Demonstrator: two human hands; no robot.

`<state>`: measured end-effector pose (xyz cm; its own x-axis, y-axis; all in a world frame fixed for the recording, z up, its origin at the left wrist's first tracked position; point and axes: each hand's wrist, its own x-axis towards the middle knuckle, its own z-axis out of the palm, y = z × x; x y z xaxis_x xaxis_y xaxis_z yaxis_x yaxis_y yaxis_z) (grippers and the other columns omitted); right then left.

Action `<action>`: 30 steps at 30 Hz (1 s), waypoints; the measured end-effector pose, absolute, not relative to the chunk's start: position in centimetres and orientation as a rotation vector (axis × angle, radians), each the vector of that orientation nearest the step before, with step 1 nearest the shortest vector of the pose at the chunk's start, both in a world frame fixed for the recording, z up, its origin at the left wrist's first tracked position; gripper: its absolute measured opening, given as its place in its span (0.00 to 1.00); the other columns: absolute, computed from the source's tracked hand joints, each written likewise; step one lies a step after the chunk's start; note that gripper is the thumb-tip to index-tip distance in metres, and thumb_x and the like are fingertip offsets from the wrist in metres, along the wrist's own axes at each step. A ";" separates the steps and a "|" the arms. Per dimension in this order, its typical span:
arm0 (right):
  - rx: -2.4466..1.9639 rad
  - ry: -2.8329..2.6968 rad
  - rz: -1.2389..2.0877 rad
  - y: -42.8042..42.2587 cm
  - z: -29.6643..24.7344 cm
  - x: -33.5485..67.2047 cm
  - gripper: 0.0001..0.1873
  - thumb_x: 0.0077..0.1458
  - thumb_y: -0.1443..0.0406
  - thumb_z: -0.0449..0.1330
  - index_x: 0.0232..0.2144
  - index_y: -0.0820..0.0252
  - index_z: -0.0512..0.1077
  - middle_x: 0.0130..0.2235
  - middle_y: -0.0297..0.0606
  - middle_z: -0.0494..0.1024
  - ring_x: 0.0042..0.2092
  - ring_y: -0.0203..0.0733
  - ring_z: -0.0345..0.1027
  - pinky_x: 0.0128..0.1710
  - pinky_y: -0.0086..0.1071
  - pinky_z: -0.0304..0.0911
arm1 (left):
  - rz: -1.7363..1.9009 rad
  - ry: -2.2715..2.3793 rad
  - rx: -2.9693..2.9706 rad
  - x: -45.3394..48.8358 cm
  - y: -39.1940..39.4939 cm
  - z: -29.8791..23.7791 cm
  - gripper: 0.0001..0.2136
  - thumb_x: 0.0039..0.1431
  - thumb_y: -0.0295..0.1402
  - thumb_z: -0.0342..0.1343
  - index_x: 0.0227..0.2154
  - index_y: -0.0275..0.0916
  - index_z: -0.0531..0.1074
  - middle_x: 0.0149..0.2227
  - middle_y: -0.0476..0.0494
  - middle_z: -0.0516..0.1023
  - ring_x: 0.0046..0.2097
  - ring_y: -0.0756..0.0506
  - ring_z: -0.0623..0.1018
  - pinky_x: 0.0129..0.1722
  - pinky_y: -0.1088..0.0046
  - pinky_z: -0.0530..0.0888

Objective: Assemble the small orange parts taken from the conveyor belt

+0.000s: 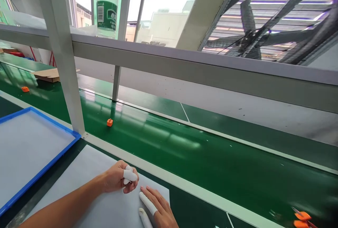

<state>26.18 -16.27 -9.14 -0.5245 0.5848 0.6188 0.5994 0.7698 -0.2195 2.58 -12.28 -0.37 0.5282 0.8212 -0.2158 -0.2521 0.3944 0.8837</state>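
My left hand [118, 178] is over a large white sheet [92, 164] on the dark green worktop, its fingers curled in and pressed together. White finger cots cover some of its fingertips. Whether anything small is inside that curl is hidden. Just to the right, my right hand [158, 207] lies with fingers stretched out over the sheet near its right edge. It wears white cots on the thumb and one finger, and nothing shows in its grasp. Part of this hand is cut off by the bottom of the view.
Beyond a pale rail runs a green conveyor belt [169, 143] carrying an orange block [110, 122], another orange piece [25, 89] and orange parts [302, 217]. A blue-rimmed tray [52, 119] stands left. A metal post [62, 55], cardboard [49, 75], shelf bottle [107, 13] and fan [250, 38] are beyond.
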 end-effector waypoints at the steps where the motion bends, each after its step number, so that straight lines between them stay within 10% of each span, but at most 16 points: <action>1: -0.865 -2.286 -0.037 -16.2 -8.8 26.3 0.20 0.66 0.61 0.56 0.58 0.54 0.69 0.55 0.41 0.79 0.58 0.52 0.72 0.56 0.47 0.73 | 0.731 0.709 0.925 2.7 -12.4 -0.4 0.07 0.45 0.33 0.59 0.20 0.34 0.74 0.18 0.48 0.72 0.17 0.53 0.65 0.18 0.75 0.58; 30: -0.765 -2.344 -0.263 -14.5 -9.6 26.9 0.23 0.64 0.56 0.60 0.60 0.50 0.69 0.53 0.34 0.81 0.52 0.47 0.78 0.52 0.34 0.76 | 0.618 0.659 1.104 3.9 -13.1 -0.7 0.10 0.49 0.34 0.70 0.33 0.34 0.84 0.30 0.43 0.79 0.29 0.50 0.73 0.32 0.75 0.69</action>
